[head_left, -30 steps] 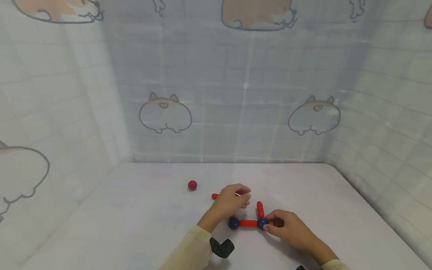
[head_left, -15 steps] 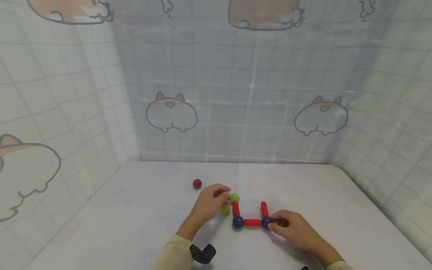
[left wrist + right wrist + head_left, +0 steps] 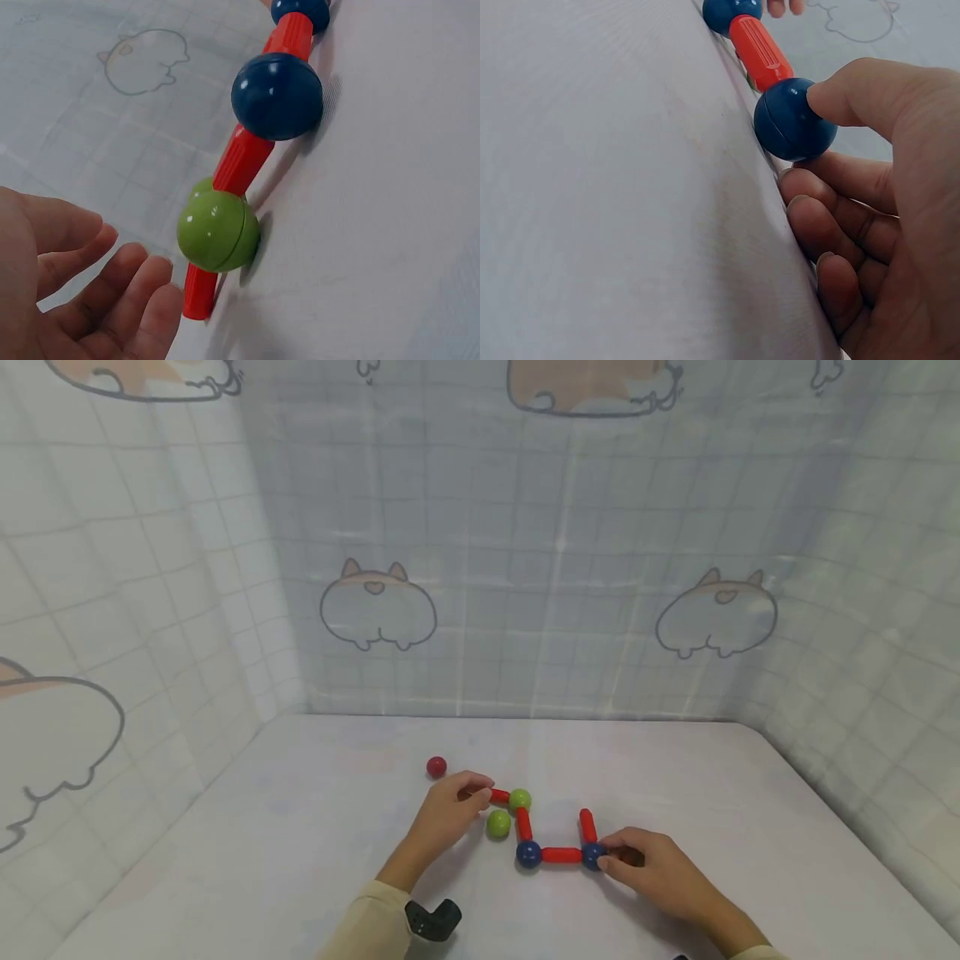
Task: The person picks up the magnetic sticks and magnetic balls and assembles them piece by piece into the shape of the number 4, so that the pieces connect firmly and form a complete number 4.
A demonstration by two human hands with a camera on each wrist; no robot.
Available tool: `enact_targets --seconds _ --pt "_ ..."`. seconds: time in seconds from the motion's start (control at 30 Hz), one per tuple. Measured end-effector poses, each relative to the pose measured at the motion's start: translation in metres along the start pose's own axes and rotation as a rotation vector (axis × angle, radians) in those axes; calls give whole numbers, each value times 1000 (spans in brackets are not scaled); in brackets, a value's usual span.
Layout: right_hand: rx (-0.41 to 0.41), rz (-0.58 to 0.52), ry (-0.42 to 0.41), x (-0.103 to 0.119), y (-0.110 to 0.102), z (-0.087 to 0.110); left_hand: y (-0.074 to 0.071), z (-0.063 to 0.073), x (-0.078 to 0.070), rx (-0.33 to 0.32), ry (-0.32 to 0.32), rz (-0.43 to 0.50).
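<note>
Magnetic building pieces form a chain on the table: two blue balls [image 3: 528,854] joined by a red rod [image 3: 562,855], with another red rod [image 3: 523,824] leading to a green ball [image 3: 520,799]. A further red rod [image 3: 498,795] points left from that ball. My right hand [image 3: 652,868] pinches the right blue ball [image 3: 795,120] between thumb and fingers; a red rod [image 3: 588,826] stands off this ball. Beside the left rod's free end is my left hand [image 3: 447,814], its fingers loosely bent and holding nothing in the left wrist view. A second green ball [image 3: 498,824] lies near the chain.
A red ball [image 3: 437,767] sits farther back, beyond my left hand. The white table [image 3: 262,843] is bordered by hanging curtains [image 3: 495,635] with dog drawings at the back and both sides.
My left hand has drawn away to the left from over the chain, uncovering both green balls and the red rod pointing left. My right hand stays on the blue ball.
</note>
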State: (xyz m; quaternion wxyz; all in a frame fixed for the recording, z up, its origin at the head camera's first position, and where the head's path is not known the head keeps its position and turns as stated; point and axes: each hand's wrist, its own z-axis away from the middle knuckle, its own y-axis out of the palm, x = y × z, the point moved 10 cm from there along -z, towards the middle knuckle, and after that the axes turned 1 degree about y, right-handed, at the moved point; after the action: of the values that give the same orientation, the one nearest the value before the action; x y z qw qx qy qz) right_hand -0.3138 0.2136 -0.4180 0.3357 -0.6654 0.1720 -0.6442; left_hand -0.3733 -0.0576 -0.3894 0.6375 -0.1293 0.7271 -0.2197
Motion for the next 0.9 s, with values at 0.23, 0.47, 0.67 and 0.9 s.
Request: enact_targets --seconds 0.23,0.47,0.67,0.9 --pt "-4 -3 13 -1 0 0 3 2 6 32 19 -71" --pt "-4 9 10 -1 1 -1 6 2 13 81 22 -125" --pt "-15 23 -4 2 -2 0 9 2 19 128 16 -101" --pt "-19 22 12 0 -2 1 14 3 22 190 15 -110"
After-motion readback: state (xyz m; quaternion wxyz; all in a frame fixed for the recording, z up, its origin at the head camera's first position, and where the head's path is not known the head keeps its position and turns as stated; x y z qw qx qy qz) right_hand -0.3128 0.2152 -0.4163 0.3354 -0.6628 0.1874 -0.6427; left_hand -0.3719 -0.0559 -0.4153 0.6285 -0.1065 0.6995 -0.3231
